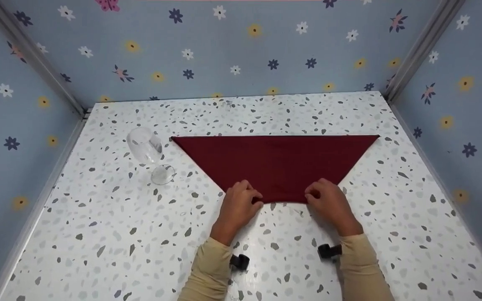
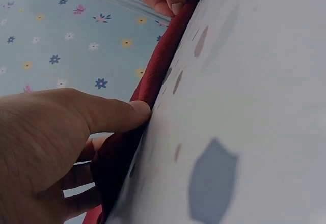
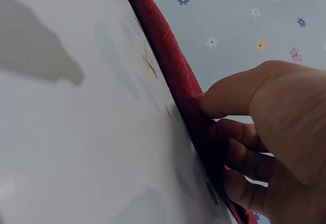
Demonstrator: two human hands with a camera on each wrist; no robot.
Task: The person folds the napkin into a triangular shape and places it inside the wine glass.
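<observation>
Pinching with left hand [image 1: 237,205] and right hand [image 1: 331,205] the red cloth [image 1: 276,167] spread beyond both, apparently by a rolled edge [image 2: 160,61].

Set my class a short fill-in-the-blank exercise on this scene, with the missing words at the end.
1. The clear glass is to the ____ of the cloth.
2. Of the cloth's near and far edges, the left hand and right hand pinch the ____ one.
3. Most motifs printed on the blue back wall are ____.

Missing words: left; near; flowers.
</observation>
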